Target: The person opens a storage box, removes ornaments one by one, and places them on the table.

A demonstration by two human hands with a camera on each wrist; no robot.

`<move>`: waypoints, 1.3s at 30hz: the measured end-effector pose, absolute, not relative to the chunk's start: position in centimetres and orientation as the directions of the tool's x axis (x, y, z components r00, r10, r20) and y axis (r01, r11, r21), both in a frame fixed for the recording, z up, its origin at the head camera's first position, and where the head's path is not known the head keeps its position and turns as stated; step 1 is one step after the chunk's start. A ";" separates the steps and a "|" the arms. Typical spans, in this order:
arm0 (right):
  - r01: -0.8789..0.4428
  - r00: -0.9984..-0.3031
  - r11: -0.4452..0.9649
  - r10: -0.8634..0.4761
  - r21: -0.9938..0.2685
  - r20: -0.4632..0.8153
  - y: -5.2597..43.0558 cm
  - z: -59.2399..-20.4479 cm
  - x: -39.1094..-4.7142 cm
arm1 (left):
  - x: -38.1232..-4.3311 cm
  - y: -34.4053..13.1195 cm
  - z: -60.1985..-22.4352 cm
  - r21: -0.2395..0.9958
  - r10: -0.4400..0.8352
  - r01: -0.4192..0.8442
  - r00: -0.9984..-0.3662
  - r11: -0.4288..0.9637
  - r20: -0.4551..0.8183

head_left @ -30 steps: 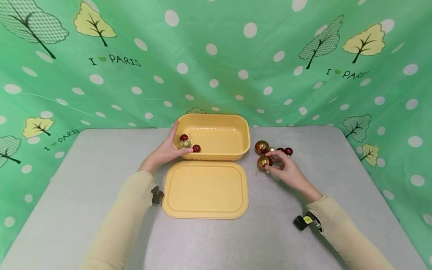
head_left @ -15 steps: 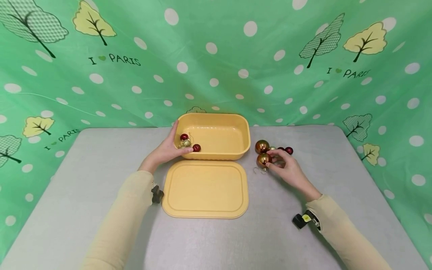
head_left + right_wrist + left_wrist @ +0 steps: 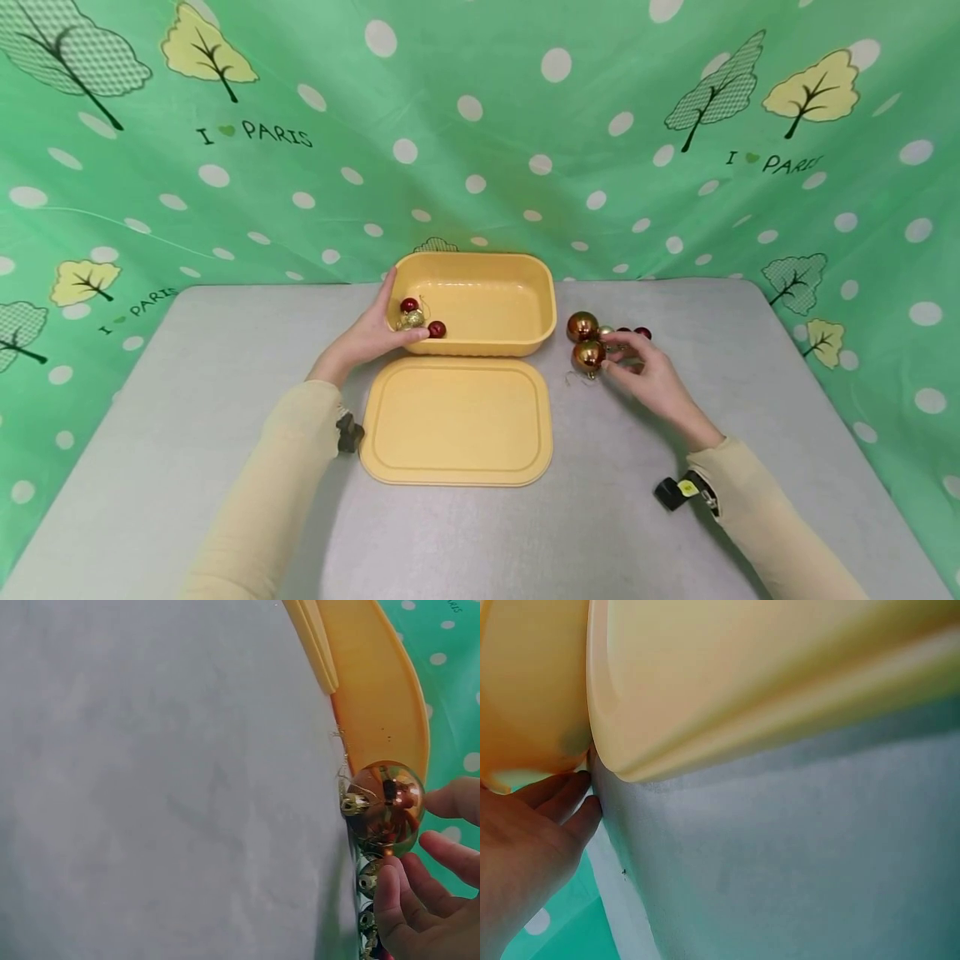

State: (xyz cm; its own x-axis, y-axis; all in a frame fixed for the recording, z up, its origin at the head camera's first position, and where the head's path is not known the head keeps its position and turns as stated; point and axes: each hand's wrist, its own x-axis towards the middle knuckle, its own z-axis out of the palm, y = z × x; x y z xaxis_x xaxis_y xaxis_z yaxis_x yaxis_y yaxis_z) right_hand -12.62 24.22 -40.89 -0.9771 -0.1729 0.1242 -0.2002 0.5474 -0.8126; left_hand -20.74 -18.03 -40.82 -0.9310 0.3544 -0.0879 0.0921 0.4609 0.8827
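Observation:
My left hand (image 3: 369, 337) grips the left end of a yellow plastic box (image 3: 487, 346), thumb over the near rim, fingers along the side wall. Inside, at that end, lie two dark red Christmas baubles and a glittery gold bauble (image 3: 413, 319). Right of the box my right hand (image 3: 651, 382) has its thumb and fingertips right at the side of a large shiny copper bauble (image 3: 587, 356), which rests on the table. A second copper bauble (image 3: 582, 326) lies just behind it. Smaller baubles, including a dark red bauble (image 3: 642, 333), are partly hidden behind the fingers.
The flat yellow lid (image 3: 457, 421) lies in front of the box on the grey table (image 3: 480, 542). A thin gold hanging loop trails left of the near copper bauble. Behind the table hangs a green dotted cloth (image 3: 480, 150).
The near copper bauble has turned and shifted slightly back, its cap now facing front. My right hand's fingers have eased a little to the right of it. My left hand stays put.

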 end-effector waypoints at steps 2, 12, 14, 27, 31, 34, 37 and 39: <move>-0.209 -0.976 0.545 -0.170 -0.812 0.138 24.2 -40.8 -12.6 | -20.7 -18.0 -40.8 0.884 0.354 0.090 -0.931 0.459 -0.089; -0.223 -0.974 0.522 -0.151 -0.823 0.168 24.2 -40.4 -12.8 | -20.7 -18.0 -40.8 0.882 0.352 0.090 -0.932 0.463 -0.090; -0.231 -0.973 0.509 -0.147 -0.829 0.180 24.1 -40.3 -12.8 | -20.7 -18.0 -40.8 0.879 0.353 0.093 -0.931 0.467 -0.090; -0.248 -0.968 0.522 -0.175 -0.816 0.182 21.9 -37.5 -13.7 | -20.8 -18.1 -40.9 0.875 0.357 0.100 -0.930 0.473 -0.086; -0.301 -0.951 0.487 -0.217 -0.820 0.220 20.8 -37.1 -13.9 | -20.8 -18.1 -40.8 0.877 0.356 0.101 -0.931 0.470 -0.084; -0.354 -0.930 0.451 -0.259 -0.819 0.259 19.9 -37.2 -14.0 | -20.8 -18.0 -40.9 0.877 0.356 0.100 -0.931 0.469 -0.085; -0.394 -0.911 0.418 -0.295 -0.819 0.288 19.0 -37.4 -14.0 | -20.8 -18.0 -40.9 0.879 0.354 0.093 -0.931 0.468 -0.090; -0.412 -0.901 0.402 -0.312 -0.818 0.301 18.4 -37.4 -14.1 | -20.7 -18.0 -40.8 0.880 0.355 0.090 -0.930 0.467 -0.093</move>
